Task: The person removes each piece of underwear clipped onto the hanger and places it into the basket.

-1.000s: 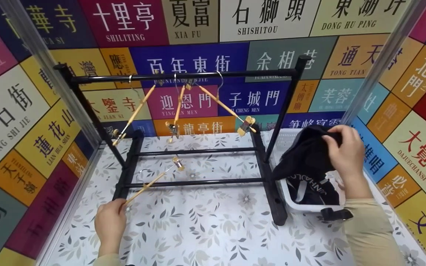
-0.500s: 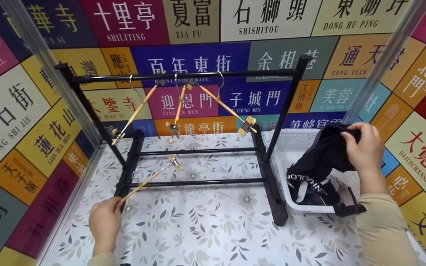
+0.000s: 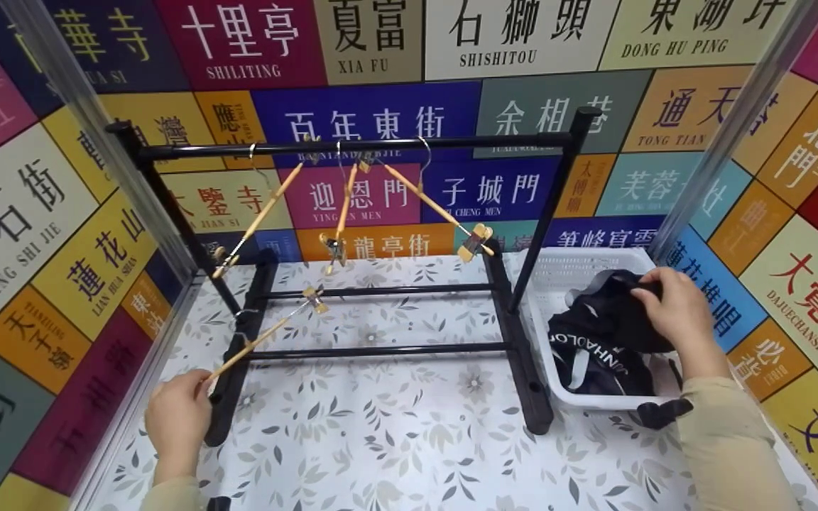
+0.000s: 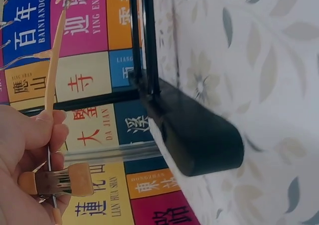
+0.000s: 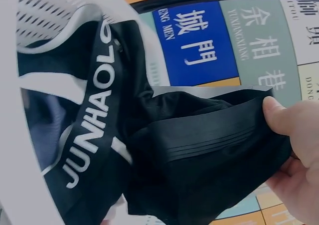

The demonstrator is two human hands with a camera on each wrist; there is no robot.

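At the left of the head view, my left hand (image 3: 180, 422) grips a wooden clip hanger (image 3: 256, 344) by one end. The hanger slants up and right, its far clip near the rack's lower bars. In the left wrist view, fingers curl round the bar beside a wooden clip (image 4: 57, 181). My right hand (image 3: 686, 319) pinches the edge of a black garment (image 5: 199, 145) over the white basket (image 3: 593, 403). Stitched lines run along that garment's band; its full shape is hidden in folds. Beneath it lies another dark garment (image 5: 92, 135) with white lettering on its band.
A black rack (image 3: 395, 349) stands in the middle, with several wooden clip hangers (image 3: 437, 202) on its top bar (image 3: 508, 142). The basket stands beside the rack's right foot (image 3: 530, 397). Sign-patterned walls (image 3: 373, 113) enclose the leaf-print surface (image 3: 380, 440).
My left hand has moved left and slightly down with the hanger. My right hand first lifted the black garment rightward, then lowered it towards the basket.
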